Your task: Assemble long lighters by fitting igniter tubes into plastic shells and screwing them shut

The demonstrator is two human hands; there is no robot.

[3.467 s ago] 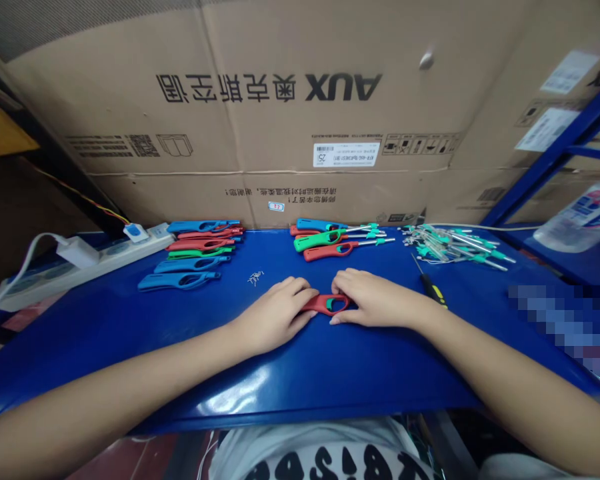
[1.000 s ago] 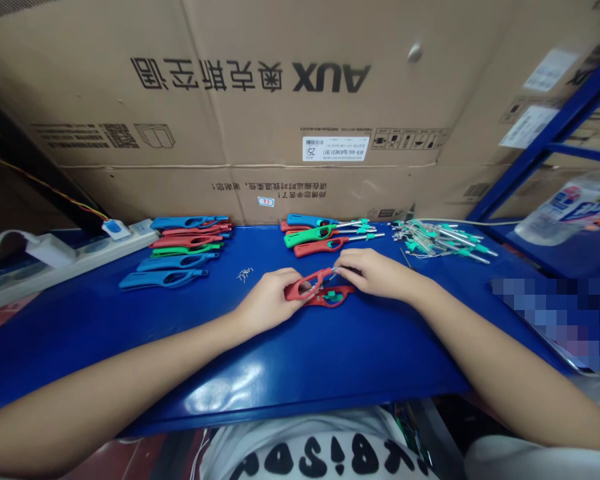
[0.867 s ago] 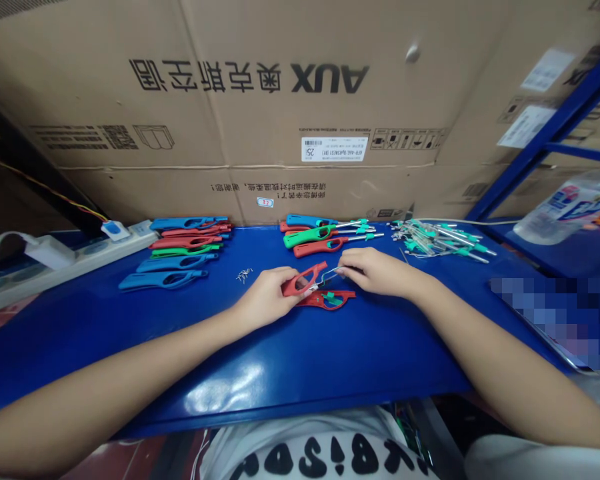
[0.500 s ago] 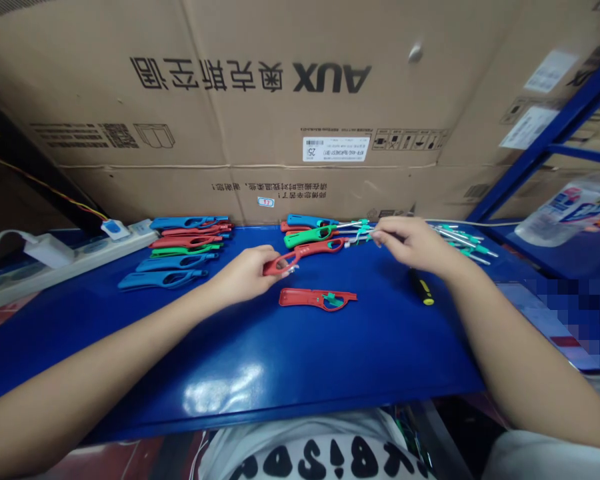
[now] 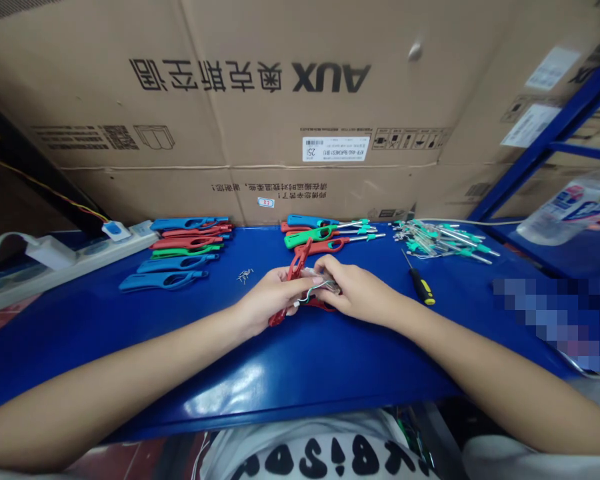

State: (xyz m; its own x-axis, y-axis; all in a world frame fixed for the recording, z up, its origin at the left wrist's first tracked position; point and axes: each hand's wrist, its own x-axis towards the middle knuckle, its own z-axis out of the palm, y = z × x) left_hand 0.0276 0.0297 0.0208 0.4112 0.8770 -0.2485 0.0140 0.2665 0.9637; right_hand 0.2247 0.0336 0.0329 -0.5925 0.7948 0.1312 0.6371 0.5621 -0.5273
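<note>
My left hand is closed around a red lighter casing half, held tilted above the table. My right hand meets it from the right, its fingers pinching a small greyish part with thin wires; the exact kind is unclear. The wires run across to my left thumb, ending in a small white tip. Beneath my hands, another red casing piece lies mostly hidden. Just beyond them are lighters with metal rods fitted, including a red one and a green one.
Several blue, red and green casings lie at left beside a power strip. Small screws sit left of centre. At right are a heap of metal rods with green parts, a screwdriver and a plastic bag. Cardboard stands behind.
My right hand has come left from the rod heap to my left hand, now with a wired part. My left hand has lowered and turned the red casing, uncovering the small screws.
</note>
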